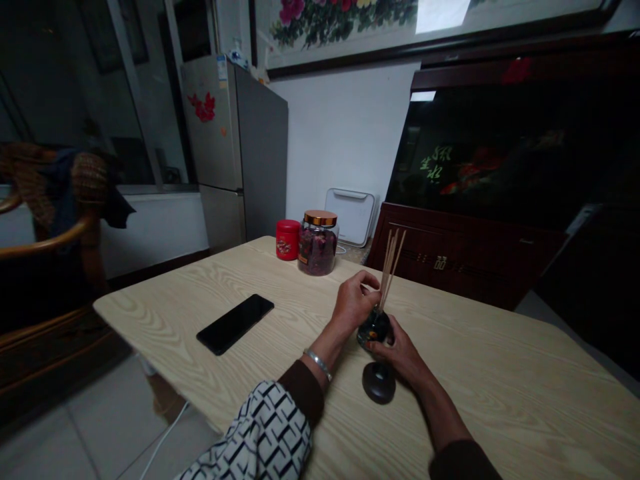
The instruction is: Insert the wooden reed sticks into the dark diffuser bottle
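A small dark glass diffuser bottle (374, 327) stands on the light wooden table (500, 387), with several thin reed sticks (391, 263) rising from its neck. My left hand (354, 300) is closed in a pinch around the lower part of the sticks, just above the bottle. From the right side, my right hand (400, 352) wraps its fingers around the bottle. A dark round lid or stopper (379, 383) lies on the table just in front of the bottle.
A black phone (235, 323) lies flat to the left. A glass jar with a copper lid (318, 243) and a red tin (288, 239) stand at the far edge. A wooden chair (50, 267), a fridge (235, 147) and a dark cabinet (465, 257) surround the table.
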### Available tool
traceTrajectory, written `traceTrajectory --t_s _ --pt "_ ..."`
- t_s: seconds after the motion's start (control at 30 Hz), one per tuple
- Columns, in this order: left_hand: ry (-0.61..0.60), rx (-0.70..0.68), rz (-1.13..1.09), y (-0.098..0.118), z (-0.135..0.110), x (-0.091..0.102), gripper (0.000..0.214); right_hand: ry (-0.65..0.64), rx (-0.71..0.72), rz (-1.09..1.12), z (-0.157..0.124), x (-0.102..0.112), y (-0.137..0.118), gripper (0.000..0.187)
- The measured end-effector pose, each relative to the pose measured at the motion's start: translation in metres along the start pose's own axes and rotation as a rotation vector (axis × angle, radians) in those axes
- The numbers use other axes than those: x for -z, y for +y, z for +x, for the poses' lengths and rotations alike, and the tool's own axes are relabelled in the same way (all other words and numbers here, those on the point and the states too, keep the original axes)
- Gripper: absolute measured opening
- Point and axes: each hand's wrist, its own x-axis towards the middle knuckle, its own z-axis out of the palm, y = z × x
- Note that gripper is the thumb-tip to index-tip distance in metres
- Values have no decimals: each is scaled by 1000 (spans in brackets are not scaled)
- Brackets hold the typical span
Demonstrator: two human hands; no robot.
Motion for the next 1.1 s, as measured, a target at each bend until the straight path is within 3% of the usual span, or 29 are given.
traceTrajectory --t_s 0.17,0.3,0.4,0.5,0.77,1.1 --pt "-85 144 251 -21 -14 28 9 -17 -12 -2 0 1 -1 58" --pt "-287 331 678 -31 -29 50 17 -5 -49 -24 0 1 1 59" --pt "-450 360 908 -30 -39 55 34 -7 -60 -15 -1 1 1 58" --pt "-531 368 958 -26 -44 54 39 -1 -59 -13 -1 0 -2 59" --pt "-548 394 916 -30 -44 62 17 -1 -70 -30 1 0 4 59" --pt "-463 377 955 -26 -45 63 26 -15 -49 -27 0 0 0 58"
